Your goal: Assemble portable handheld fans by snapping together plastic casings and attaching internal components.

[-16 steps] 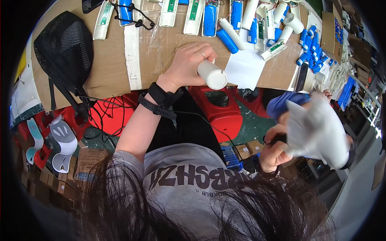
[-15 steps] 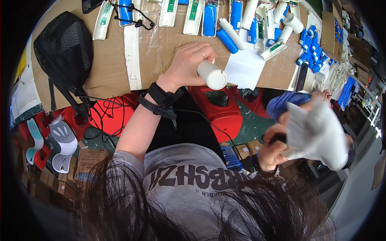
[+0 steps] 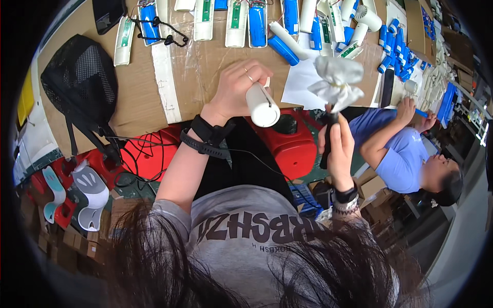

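While the left hand (image 3: 239, 87) grips a white plastic cylinder (image 3: 261, 105) at centre frame, hiding its upper end, the right hand (image 3: 340, 149), right of centre, clasps a black handle (image 3: 327, 146) bearing a white cloth-wrapped head (image 3: 336, 77); upper left, 1 flat black object (image 3: 108, 14) is cut off.

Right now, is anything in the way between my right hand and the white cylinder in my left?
Nothing visible blocks the gap between your right hand and the white cylinder; the red stool seen there sits lower down.

The bag (image 3: 77, 84) lies left of the cylinder (image 3: 260, 104)
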`<state>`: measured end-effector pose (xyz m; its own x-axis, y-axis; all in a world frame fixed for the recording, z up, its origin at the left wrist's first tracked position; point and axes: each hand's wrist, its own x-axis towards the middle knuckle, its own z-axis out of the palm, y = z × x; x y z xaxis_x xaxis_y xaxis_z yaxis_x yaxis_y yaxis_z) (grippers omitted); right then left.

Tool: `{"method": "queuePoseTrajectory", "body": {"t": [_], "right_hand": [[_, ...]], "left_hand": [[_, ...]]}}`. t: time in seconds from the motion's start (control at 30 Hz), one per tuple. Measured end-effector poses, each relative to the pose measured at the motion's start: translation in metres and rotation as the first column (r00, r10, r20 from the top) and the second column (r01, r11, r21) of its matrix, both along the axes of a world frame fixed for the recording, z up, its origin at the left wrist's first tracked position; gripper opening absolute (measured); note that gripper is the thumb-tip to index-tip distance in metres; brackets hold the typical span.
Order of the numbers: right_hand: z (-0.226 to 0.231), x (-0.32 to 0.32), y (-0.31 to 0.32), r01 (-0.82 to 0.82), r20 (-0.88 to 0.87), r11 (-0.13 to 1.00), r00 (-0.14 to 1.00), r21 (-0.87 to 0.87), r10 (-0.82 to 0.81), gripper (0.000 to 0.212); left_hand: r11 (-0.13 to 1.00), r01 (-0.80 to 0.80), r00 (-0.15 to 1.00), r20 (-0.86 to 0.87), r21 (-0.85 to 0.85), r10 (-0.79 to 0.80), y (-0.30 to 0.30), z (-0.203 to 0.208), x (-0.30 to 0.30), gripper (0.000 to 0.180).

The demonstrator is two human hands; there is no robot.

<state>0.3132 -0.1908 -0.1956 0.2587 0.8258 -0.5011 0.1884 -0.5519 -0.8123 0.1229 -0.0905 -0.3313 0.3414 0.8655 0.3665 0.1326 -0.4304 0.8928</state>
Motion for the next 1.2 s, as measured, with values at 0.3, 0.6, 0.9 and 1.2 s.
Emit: {"method": "queuePoseTrajectory", "body": {"t": [0.3, 0.6, 0.9, 1.2], "right_hand": [[-0.056, 0.052, 0.026, -0.447, 0.156, 0.881, 0.87, -0.152, 0.468, 0.032], [-0.066, 0.016, 0.052, -0.612, 0.761, 0.753, 0.601, 0.241, 0.244, 0.037], [-0.048, -0.104, 0.047, -0.228, 0.232, 0.73, 0.968, 0.645, 0.098, 0.065], [-0.056, -0.109, 0.063, -0.182, 0.224, 0.691, 0.974, 0.7, 0.03, 0.035]], "left_hand": [[0.996, -0.035, 0.999, 0.033, 0.085, 0.032, 0.0, 0.0, 0.002, 0.024], [0.993, -0.066, 0.998, 0.022, 0.097, 0.064, -0.001, -0.003, 0.002, 0.024], [0.999, -0.044, 0.999, 0.024, 0.012, 0.044, -0.003, -0.01, 0.002, 0.018], [0.971, -0.085, 0.996, 0.007, -0.222, 0.089, -0.012, 0.008, 0.003, 0.016]]}}
